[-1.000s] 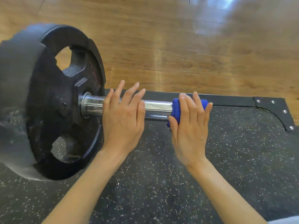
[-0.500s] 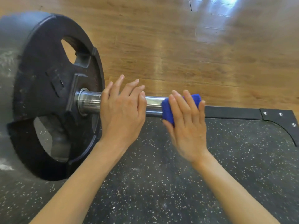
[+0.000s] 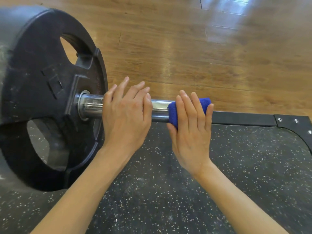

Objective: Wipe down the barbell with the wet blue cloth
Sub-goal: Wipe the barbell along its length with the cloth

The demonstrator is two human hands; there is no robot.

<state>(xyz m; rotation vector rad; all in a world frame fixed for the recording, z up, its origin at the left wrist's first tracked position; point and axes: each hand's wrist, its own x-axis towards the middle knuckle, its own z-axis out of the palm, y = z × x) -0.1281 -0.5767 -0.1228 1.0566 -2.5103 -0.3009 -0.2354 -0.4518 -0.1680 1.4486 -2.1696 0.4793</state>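
blue cloth (image 3: 173,111) wraps the barbell (image 3: 160,109) end under the flat right hand (image 3: 190,132); left hand (image 3: 125,119) rests flat beside it.

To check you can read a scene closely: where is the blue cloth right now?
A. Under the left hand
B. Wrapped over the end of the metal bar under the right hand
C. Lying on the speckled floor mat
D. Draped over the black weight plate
B: the blue cloth covers the tip of the metal bar, with the right hand pressed flat on it.

Two bare forearms in from six o'clock, no sleeves, no watch, no rings; left hand (image 3: 125,114) and right hand (image 3: 191,130) ungloved, nails short.
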